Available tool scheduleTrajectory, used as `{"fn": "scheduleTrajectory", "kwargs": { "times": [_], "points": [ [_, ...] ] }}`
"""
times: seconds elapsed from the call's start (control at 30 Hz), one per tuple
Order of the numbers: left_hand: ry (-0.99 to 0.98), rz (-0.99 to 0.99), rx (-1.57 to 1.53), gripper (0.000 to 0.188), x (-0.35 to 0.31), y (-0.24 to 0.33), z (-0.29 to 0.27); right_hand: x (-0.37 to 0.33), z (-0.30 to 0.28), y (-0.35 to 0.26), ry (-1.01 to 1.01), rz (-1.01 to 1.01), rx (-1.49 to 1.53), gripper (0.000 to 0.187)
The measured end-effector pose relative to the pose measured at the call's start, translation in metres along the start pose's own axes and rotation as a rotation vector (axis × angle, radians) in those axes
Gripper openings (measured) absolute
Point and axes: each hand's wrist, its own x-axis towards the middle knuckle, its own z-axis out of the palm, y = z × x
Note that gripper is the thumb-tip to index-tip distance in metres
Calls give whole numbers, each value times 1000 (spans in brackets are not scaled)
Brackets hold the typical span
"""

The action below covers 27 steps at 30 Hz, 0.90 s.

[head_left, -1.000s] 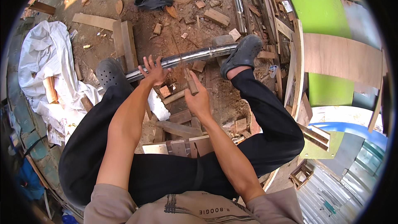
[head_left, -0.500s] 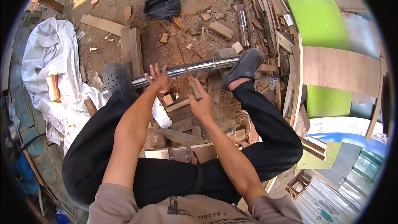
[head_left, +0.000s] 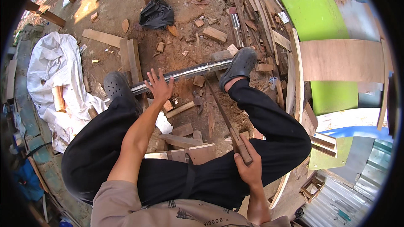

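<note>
My right hand [head_left: 249, 164], above my right thigh, is closed around the wooden handle of a long, narrow, dark blade [head_left: 220, 108]. The blade's tip points forward and left, apart from the shiny dark pole [head_left: 191, 71]. That pole lies across the ground between my two grey clogs. Over its left part, my left hand [head_left: 160, 87] is spread with fingers apart; whether it presses on the pole I cannot tell. Under the blade's left side lies a hammer [head_left: 182, 109] with a wooden handle.
Wood offcuts [head_left: 181, 140] lie between my legs. A white sheet [head_left: 54, 65] is spread at the left, a black plastic bag [head_left: 156, 13] sits ahead. Long wooden strips [head_left: 263, 14] are piled at the right, beside green panels [head_left: 309, 6].
My right hand has drawn the blade back and right, from across the pole to above my thigh. My left hand stays by the pole, fingers spread. The view has shifted slightly.
</note>
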Motion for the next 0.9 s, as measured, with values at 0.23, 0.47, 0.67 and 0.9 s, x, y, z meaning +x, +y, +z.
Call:
{"fn": "scheduleTrajectory", "kwargs": {
  "times": [0.23, 0.47, 0.67, 0.9],
  "points": [
    [-195, 445, 394, 87, -20, 66, 19, 34, 25, 19, 80, 96, 269, 59],
    [-625, 1230, 639, 78, -53, 67, 44, 47, 40, 17, 12, 46, 318, 66],
    [38, 450, 338, 80, -33, 59, 6, 46, 47, 17, -146, -112, 114, 80],
    [-481, 1245, 537, 68, -35, -19, 33, 45, 71, 14, -193, -132, 112, 70]
  ]
}}
